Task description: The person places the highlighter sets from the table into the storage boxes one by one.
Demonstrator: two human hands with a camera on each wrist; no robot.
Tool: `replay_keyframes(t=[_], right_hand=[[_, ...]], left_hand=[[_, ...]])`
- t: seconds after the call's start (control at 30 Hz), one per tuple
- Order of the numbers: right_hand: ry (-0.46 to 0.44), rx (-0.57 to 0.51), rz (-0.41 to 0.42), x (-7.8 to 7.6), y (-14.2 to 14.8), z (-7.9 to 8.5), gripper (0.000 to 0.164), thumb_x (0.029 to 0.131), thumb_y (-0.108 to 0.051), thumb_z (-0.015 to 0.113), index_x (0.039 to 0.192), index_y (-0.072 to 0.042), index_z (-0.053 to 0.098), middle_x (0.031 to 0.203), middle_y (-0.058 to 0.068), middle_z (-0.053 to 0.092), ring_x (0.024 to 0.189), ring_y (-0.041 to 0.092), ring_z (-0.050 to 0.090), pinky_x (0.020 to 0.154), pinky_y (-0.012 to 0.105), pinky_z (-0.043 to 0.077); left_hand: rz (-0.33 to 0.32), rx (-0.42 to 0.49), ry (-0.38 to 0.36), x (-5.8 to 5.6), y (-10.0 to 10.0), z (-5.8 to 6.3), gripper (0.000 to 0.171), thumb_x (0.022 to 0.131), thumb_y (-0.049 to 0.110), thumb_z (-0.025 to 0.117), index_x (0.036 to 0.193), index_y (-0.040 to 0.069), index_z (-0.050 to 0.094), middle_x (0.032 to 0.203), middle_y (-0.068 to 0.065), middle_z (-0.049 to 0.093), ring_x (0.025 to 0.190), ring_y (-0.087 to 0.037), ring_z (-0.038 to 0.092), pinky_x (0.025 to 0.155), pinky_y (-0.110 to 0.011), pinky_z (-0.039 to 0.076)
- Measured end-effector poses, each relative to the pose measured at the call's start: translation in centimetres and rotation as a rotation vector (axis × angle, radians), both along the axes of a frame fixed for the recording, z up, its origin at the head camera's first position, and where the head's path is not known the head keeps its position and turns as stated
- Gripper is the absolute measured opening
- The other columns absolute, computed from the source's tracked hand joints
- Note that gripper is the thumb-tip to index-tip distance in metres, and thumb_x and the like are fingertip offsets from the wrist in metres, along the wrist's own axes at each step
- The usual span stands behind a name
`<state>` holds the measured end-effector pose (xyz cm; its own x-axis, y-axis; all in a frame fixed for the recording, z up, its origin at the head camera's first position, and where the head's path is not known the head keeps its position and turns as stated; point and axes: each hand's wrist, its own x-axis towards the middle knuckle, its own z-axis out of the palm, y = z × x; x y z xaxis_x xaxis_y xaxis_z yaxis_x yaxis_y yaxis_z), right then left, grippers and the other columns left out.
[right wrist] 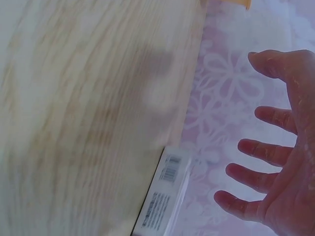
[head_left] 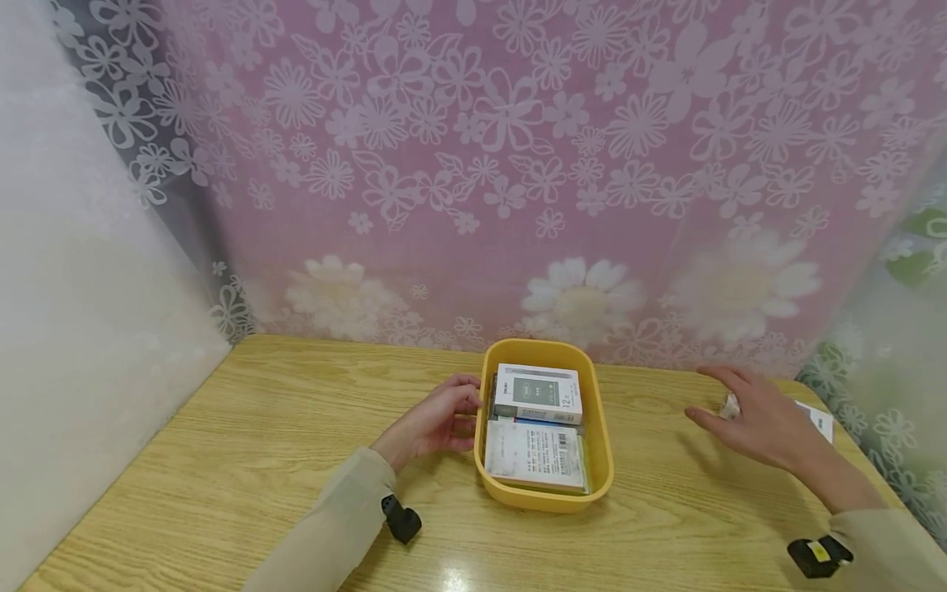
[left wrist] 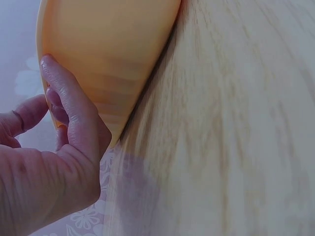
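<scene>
A yellow plastic bin (head_left: 602, 460) stands on the table with several small boxes packed in it. At its back lies a white box with a grey label (head_left: 538, 390), and nearer the front a white box with printed text and a barcode (head_left: 533, 452). My left hand (head_left: 440, 419) grips the bin's left rim; in the left wrist view its fingers (left wrist: 74, 105) curl at the outer wall with the thumb at the edge. My right hand (head_left: 762, 419) hovers on the right, fingers spread and holding nothing. Just beyond it lies another white box (right wrist: 162, 191), partly hidden in the head view.
The wooden table (head_left: 311, 419) reaches back to a pink flowered curtain (head_left: 473, 205). A pale wall or cloth (head_left: 96, 288) borders the left side, and a flowered cloth (head_left: 910, 370) hangs along the right edge.
</scene>
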<state>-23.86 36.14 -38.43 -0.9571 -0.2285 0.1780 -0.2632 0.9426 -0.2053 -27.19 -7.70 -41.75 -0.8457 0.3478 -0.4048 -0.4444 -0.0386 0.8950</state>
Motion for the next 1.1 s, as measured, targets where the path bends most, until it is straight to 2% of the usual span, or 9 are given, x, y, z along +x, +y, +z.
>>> replay_keyframes(t=[0.1, 0.3, 0.47, 0.8, 1.0, 1.1], right_hand=[[-0.015, 0.009, -0.02, -0.2, 1.0, -0.2, 0.076, 0.093, -0.054, 0.067, 0.147, -0.003, 0.048, 0.143, 0.036, 0.047, 0.11, 0.058, 0.058, 0.068, 0.06, 0.051], [-0.001, 0.028, -0.024, -0.7, 3.2, -0.6, 0.075, 0.093, -0.052, 0.068, 0.145, 0.0, 0.049, 0.141, 0.04, 0.047, 0.109, 0.06, 0.057, 0.076, 0.066, 0.049], [-0.038, 0.033, -0.041, -1.0, 4.6, -0.7, 0.079, 0.094, -0.052, 0.067, 0.146, 0.002, 0.046, 0.141, 0.044, 0.043, 0.11, 0.065, 0.054, 0.078, 0.069, 0.047], [-0.054, 0.09, -0.055, -1.4, 6.7, -1.3, 0.084, 0.09, -0.054, 0.07, 0.147, 0.001, 0.042, 0.139, 0.043, 0.043, 0.11, 0.065, 0.053, 0.076, 0.068, 0.048], [-0.073, 0.117, -0.037, -1.6, 8.0, -1.8, 0.089, 0.087, -0.053, 0.073, 0.147, 0.004, 0.039, 0.128, 0.048, 0.051, 0.1, 0.061, 0.059, 0.071, 0.064, 0.05], [-0.09, 0.12, -0.036, -1.7, 8.6, -1.9, 0.091, 0.087, -0.052, 0.073, 0.147, 0.006, 0.038, 0.127, 0.05, 0.05, 0.101, 0.063, 0.058, 0.072, 0.064, 0.05]], left_hand=[[-0.001, 0.002, 0.0, 0.0, 0.0, 0.0, 0.039, 0.088, 0.017, 0.056, 0.126, 0.02, 0.048, 0.087, 0.0, 0.06, 0.065, -0.012, 0.057, 0.054, -0.026, 0.054], [-0.001, 0.004, 0.004, 0.0, 0.0, 0.0, 0.039, 0.088, 0.017, 0.056, 0.126, 0.02, 0.048, 0.086, 0.001, 0.06, 0.064, -0.012, 0.056, 0.055, -0.026, 0.054], [-0.003, 0.004, 0.006, 0.0, 0.0, 0.0, 0.039, 0.088, 0.017, 0.056, 0.126, 0.02, 0.048, 0.087, 0.001, 0.06, 0.064, -0.012, 0.057, 0.055, -0.026, 0.054], [-0.009, 0.005, 0.011, 0.1, -0.1, 0.0, 0.04, 0.089, 0.017, 0.055, 0.128, 0.019, 0.047, 0.087, 0.001, 0.061, 0.064, -0.012, 0.057, 0.055, -0.026, 0.054], [-0.014, 0.009, 0.015, 0.0, -0.1, -0.1, 0.04, 0.089, 0.017, 0.056, 0.128, 0.019, 0.046, 0.086, 0.001, 0.06, 0.064, -0.012, 0.056, 0.054, -0.026, 0.054], [-0.015, 0.008, 0.014, 0.0, -0.1, -0.1, 0.039, 0.089, 0.018, 0.055, 0.127, 0.019, 0.046, 0.087, 0.001, 0.06, 0.064, -0.012, 0.056, 0.055, -0.026, 0.054]])
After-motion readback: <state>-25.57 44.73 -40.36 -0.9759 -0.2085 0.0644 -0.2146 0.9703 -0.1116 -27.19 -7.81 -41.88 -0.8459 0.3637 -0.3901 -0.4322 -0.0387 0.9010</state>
